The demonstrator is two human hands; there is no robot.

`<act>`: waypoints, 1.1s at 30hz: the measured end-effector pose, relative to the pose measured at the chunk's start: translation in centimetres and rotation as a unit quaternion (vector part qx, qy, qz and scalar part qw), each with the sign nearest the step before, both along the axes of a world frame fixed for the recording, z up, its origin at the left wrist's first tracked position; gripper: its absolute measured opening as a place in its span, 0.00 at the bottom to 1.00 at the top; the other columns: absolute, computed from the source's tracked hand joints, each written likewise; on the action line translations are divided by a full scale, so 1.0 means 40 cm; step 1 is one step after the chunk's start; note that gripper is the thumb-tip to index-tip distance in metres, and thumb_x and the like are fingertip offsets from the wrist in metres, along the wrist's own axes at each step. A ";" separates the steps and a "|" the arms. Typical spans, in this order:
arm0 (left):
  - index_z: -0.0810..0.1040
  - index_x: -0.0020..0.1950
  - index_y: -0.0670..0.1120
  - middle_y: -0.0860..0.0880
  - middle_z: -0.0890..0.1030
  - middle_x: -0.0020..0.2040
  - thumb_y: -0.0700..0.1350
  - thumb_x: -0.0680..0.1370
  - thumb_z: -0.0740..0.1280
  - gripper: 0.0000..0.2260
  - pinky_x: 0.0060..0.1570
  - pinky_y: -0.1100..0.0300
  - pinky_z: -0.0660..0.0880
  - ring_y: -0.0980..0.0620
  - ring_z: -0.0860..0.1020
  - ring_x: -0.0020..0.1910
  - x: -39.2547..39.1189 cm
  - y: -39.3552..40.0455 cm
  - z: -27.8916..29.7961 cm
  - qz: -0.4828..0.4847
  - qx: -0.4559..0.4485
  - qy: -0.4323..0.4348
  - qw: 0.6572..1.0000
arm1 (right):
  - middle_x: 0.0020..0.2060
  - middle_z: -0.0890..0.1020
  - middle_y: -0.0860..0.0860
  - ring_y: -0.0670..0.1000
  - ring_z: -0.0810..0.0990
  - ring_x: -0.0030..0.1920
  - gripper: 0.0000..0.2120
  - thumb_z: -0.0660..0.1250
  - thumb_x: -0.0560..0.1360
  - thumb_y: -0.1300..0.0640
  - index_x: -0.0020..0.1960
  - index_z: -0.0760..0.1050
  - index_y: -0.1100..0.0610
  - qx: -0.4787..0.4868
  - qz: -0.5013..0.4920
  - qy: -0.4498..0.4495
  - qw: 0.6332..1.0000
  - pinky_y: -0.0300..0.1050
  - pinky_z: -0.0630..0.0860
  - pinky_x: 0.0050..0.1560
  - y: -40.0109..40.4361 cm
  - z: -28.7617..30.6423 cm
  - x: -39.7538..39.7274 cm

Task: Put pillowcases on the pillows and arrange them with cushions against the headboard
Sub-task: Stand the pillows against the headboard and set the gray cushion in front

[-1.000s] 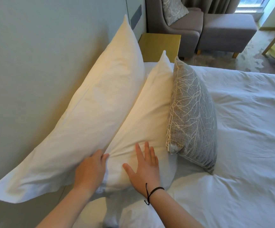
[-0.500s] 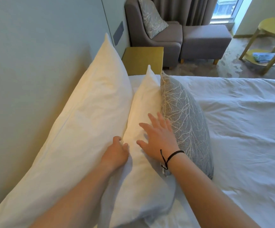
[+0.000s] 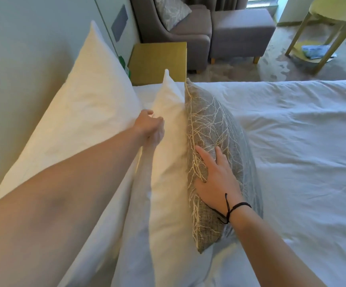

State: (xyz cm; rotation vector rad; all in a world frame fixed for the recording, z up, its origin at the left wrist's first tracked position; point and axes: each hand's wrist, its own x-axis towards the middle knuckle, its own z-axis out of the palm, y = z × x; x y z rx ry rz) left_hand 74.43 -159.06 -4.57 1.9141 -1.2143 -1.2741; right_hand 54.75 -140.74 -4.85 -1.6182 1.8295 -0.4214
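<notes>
Our left hand (image 3: 150, 126) reaches between the big pillow (image 3: 89, 112) and the small pillow (image 3: 168, 141); we cannot tell its fingers. Our right hand (image 3: 215, 181) lies flat, fingers wide, on the gray cushion (image 3: 213, 125), keeping it standing up.

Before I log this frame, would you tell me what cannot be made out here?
Head view only:
- Left hand: fingers blurred and tucked between the two white pillows, so its grip is unclear.
- Front white pillow: bottom cut off by the frame edge, face hidden by the grey cushion.
- Right hand: far fingers hidden behind the cushion's curve.
</notes>
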 end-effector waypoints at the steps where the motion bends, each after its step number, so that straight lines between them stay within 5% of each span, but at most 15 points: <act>1: 0.67 0.69 0.46 0.46 0.77 0.55 0.47 0.77 0.68 0.22 0.52 0.55 0.78 0.47 0.80 0.49 -0.001 -0.024 0.001 -0.004 -0.023 -0.016 1.000 | 0.79 0.44 0.45 0.53 0.46 0.79 0.41 0.67 0.73 0.53 0.71 0.46 0.25 -0.007 0.001 -0.008 1.000 0.68 0.61 0.70 0.002 -0.001 -0.007; 6: 0.81 0.51 0.47 0.48 0.78 0.54 0.37 0.76 0.62 0.10 0.51 0.58 0.74 0.49 0.76 0.51 -0.002 -0.111 0.019 -0.029 -0.110 -0.115 0.987 | 0.78 0.49 0.42 0.52 0.59 0.76 0.39 0.67 0.72 0.53 0.68 0.51 0.20 -0.027 0.012 -0.037 0.999 0.56 0.69 0.67 0.004 0.003 -0.036; 10: 0.78 0.38 0.50 0.49 0.80 0.43 0.35 0.73 0.60 0.12 0.49 0.57 0.73 0.46 0.77 0.47 0.061 -0.151 0.083 -0.093 -0.161 -0.288 0.939 | 0.77 0.53 0.38 0.50 0.66 0.72 0.39 0.67 0.72 0.54 0.66 0.53 0.19 -0.018 0.013 -0.046 0.999 0.53 0.72 0.62 0.005 0.008 -0.055; 13: 0.79 0.43 0.48 0.45 0.81 0.46 0.36 0.74 0.60 0.10 0.49 0.53 0.75 0.43 0.76 0.46 0.118 -0.156 0.096 -0.066 -0.176 -0.358 0.915 | 0.77 0.55 0.38 0.49 0.76 0.61 0.39 0.66 0.72 0.54 0.66 0.53 0.19 -0.008 0.019 -0.039 0.999 0.50 0.75 0.56 0.021 0.007 -0.052; 16: 0.77 0.54 0.47 0.41 0.78 0.54 0.36 0.77 0.59 0.11 0.52 0.49 0.75 0.40 0.75 0.51 0.110 -0.135 0.083 -0.085 -0.142 -0.400 0.902 | 0.76 0.59 0.38 0.34 0.74 0.44 0.36 0.66 0.73 0.55 0.66 0.56 0.20 -0.018 0.013 -0.037 0.999 0.41 0.69 0.51 0.050 -0.004 -0.053; 21: 0.69 0.68 0.47 0.39 0.68 0.66 0.42 0.79 0.60 0.17 0.56 0.45 0.73 0.37 0.72 0.61 0.075 -0.084 0.121 -0.205 -0.116 -0.503 0.832 | 0.68 0.68 0.35 0.29 0.71 0.48 0.33 0.67 0.73 0.53 0.68 0.59 0.25 -0.055 -0.012 -0.030 0.998 0.32 0.67 0.44 0.090 -0.012 -0.058; 24: 0.74 0.67 0.47 0.42 0.73 0.67 0.48 0.81 0.60 0.16 0.60 0.48 0.71 0.41 0.73 0.63 0.037 -0.007 0.130 -0.274 -0.119 -0.439 0.847 | 0.54 0.71 0.40 0.41 0.72 0.41 0.31 0.66 0.70 0.43 0.70 0.58 0.31 -0.052 -0.056 0.019 0.997 0.38 0.67 0.37 0.099 -0.008 -0.046; 27: 0.69 0.72 0.43 0.43 0.72 0.71 0.60 0.80 0.59 0.27 0.64 0.52 0.67 0.43 0.71 0.69 -0.009 0.111 0.107 -0.353 -0.043 -0.341 0.870 | 0.49 0.69 0.45 0.48 0.70 0.44 0.29 0.61 0.71 0.37 0.69 0.59 0.44 0.015 -0.080 0.109 0.991 0.46 0.68 0.40 0.110 -0.009 -0.036; 30: 0.56 0.77 0.42 0.41 0.63 0.76 0.65 0.78 0.58 0.36 0.66 0.49 0.67 0.42 0.69 0.70 -0.026 0.221 0.080 -0.398 0.005 -0.332 0.855 | 0.49 0.74 0.48 0.50 0.73 0.44 0.16 0.61 0.75 0.42 0.57 0.66 0.50 0.049 -0.077 0.103 0.990 0.47 0.71 0.40 0.103 0.017 -0.033; 33: 0.50 0.79 0.47 0.43 0.55 0.79 0.69 0.77 0.54 0.39 0.70 0.49 0.62 0.43 0.64 0.75 -0.027 0.293 0.086 -0.343 0.012 -0.291 0.893 | 0.42 0.75 0.48 0.51 0.75 0.41 0.06 0.62 0.76 0.51 0.47 0.67 0.52 0.017 -0.080 0.067 0.994 0.47 0.70 0.38 0.094 0.059 -0.017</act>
